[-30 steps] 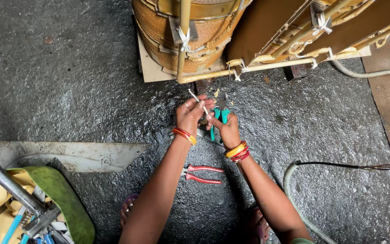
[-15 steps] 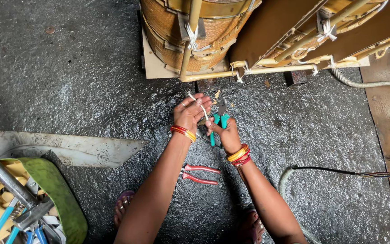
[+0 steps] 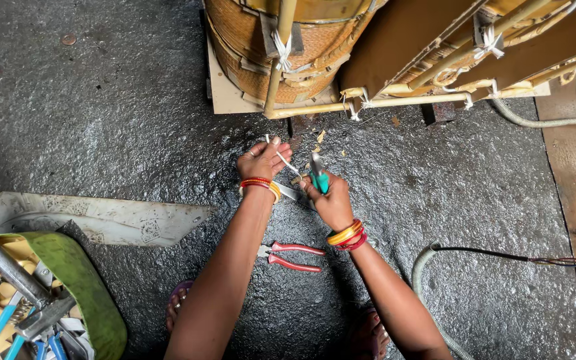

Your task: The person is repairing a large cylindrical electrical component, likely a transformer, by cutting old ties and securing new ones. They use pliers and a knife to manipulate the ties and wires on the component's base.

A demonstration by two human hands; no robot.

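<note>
Red-handled pliers [image 3: 291,256], one pair, lie on the grey floor [image 3: 101,127] between your two forearms, touching neither. Off to your left sits one green bag [image 3: 81,287] with blue-handled tools poking out, and one flat metal plate [image 3: 95,217] beside it. To your right, one grey hose [image 3: 428,267] curls on the floor with thin wires running out of it.

Your right hand [image 3: 331,200], with three bangles at the wrist, has its fingers clamped around one green-handled tool [image 3: 319,177], its tip pointing away from you. Your left hand [image 3: 261,160], also bangled, has its fingers pinched together on one thin white strip [image 3: 287,162] that runs across toward the tool. The two hands are just beside each other, low over the floor.

Beyond them stands one wound coil [image 3: 268,60], tied with white tape, and cream tubes [image 3: 395,100] along the brown frame. A few pale scraps [image 3: 319,137] lie under it.
</note>
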